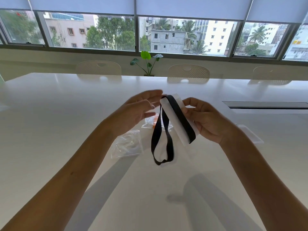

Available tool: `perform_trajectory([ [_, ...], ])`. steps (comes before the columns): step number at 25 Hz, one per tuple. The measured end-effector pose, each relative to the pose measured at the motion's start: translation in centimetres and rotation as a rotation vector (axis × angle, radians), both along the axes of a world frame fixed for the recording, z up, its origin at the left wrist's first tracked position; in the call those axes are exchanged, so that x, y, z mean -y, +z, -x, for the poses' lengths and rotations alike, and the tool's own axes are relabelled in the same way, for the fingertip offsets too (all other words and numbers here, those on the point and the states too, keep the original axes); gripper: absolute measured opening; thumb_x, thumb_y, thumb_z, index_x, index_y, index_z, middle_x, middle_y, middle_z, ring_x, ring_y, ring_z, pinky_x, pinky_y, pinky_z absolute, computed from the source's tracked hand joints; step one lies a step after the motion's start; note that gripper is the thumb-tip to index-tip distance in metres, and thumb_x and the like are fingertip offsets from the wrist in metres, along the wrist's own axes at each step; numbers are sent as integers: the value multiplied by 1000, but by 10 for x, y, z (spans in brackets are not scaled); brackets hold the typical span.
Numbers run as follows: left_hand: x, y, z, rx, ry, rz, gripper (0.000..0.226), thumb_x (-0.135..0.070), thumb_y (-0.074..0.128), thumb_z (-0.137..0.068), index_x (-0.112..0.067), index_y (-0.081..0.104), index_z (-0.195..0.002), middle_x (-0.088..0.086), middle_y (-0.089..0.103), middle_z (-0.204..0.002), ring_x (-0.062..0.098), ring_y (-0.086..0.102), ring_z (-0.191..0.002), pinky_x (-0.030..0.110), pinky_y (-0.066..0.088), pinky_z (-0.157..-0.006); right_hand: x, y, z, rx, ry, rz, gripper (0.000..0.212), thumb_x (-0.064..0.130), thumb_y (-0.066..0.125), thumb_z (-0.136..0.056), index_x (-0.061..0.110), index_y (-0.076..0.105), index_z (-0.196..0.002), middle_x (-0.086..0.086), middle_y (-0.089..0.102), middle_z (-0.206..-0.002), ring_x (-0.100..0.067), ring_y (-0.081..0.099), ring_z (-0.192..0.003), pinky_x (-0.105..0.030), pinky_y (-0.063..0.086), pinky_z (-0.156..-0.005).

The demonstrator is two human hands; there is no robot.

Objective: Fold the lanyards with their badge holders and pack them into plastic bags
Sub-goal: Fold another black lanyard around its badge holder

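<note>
Black flat lanyard (162,137) wraps clear rectangular badge holder (175,120); right hand (205,120) grips.

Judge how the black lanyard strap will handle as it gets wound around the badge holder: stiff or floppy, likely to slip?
Probably floppy: the black lanyard strap droops in a limp loop below the badge holder, which the right hand grips. It looks light. The wrapped turn may slide on the smooth holder unless pinned; the left hand is open beside it.

matt black cloth lanyard (162,144); frosted plastic badge holder (175,120); clear crinkled plastic bag (127,144); glossy white table (50,114)
</note>
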State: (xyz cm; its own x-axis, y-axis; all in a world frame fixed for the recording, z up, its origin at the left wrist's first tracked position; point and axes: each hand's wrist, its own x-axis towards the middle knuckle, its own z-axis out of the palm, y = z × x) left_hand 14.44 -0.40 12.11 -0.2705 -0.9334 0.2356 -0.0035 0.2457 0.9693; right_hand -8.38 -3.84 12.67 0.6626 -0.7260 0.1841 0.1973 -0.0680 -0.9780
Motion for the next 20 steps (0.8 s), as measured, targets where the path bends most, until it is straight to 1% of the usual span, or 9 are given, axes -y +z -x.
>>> perform_trajectory([
  [1, -2, 3, 4, -40, -23, 76, 48, -4, 51, -83, -20, 51, -128, 0, 60, -129, 16, 53, -123, 30, 47, -97, 0, 2, -1, -2, 0, -6, 20, 17, 59, -77, 8, 56, -95, -6, 72, -80, -17, 69, -70, -28, 58, -59],
  [2, -5, 4, 11, -3, -23, 138, 46, -4, 52, -84, -18, 50, -128, 2, 61, -125, 17, 56, -119, 30, 48, -96, 0, 3, -3, -3, -2, -9, 21, 17, 59, -76, 8, 56, -95, -6, 72, -81, -18, 69, -71, -29, 59, -60],
  [5, -9, -4, 36, 352, 205, 320, 20, -13, 47, -97, -9, 55, -114, 8, 66, -101, 20, 64, -98, 37, 52, -87, 0, 8, -8, 0, -49, -8, 20, 16, 59, -78, 6, 57, -95, -9, 69, -81, -21, 67, -70, -33, 56, -62],
  [7, -9, -13, 46, 449, 354, 361, 20, -18, 39, -101, -8, 56, -102, -5, 65, -81, 9, 63, -79, 30, 52, -77, 1, 12, -12, 39, -106, -11, 16, 12, 56, -83, 4, 57, -97, -11, 69, -82, -23, 67, -71, -36, 57, -63],
  [8, -10, -16, 50, 448, 347, 316, 23, -20, 36, -102, -8, 56, -98, -8, 64, -77, 10, 63, -77, 32, 51, -78, 1, 14, -14, 75, -144, -12, 11, 10, 53, -87, 4, 57, -95, -10, 69, -79, -21, 67, -69, -34, 58, -61],
  [11, -15, -25, 56, 375, 184, 104, 26, -19, 32, -103, -14, 53, -88, -1, 65, -71, 30, 65, -81, 44, 47, -88, 5, 21, -20, 171, -282, -12, 11, 6, 46, -94, 6, 56, -90, -5, 68, -74, -15, 66, -66, -30, 58, -60],
  [14, -20, -33, 62, 268, 41, -32, 28, -14, 29, -103, -14, 48, -82, 2, 61, -65, 26, 64, -75, 33, 44, -77, 9, 23, -27, 245, -408, -45, 12, 4, 45, -95, 8, 53, -88, -4, 65, -74, -12, 63, -63, -28, 58, -59],
  [16, -23, -37, 63, 181, -44, -112, 29, -11, 28, -103, -11, 46, -81, 9, 59, -68, 25, 63, -73, 26, 48, -79, 12, 22, -31, 253, -468, -52, 15, 3, 44, -96, 10, 51, -86, -5, 61, -79, -11, 61, -64, -28, 57, -60],
  [20, -25, -40, 59, 75, -169, -161, 26, -10, 30, -102, -8, 46, -82, 13, 58, -69, 22, 65, -69, 25, 52, -75, 16, 14, -41, 217, -562, -7, 11, 1, 42, -96, 5, 52, -94, -4, 57, -83, -12, 56, -71, -28, 52, -68],
])
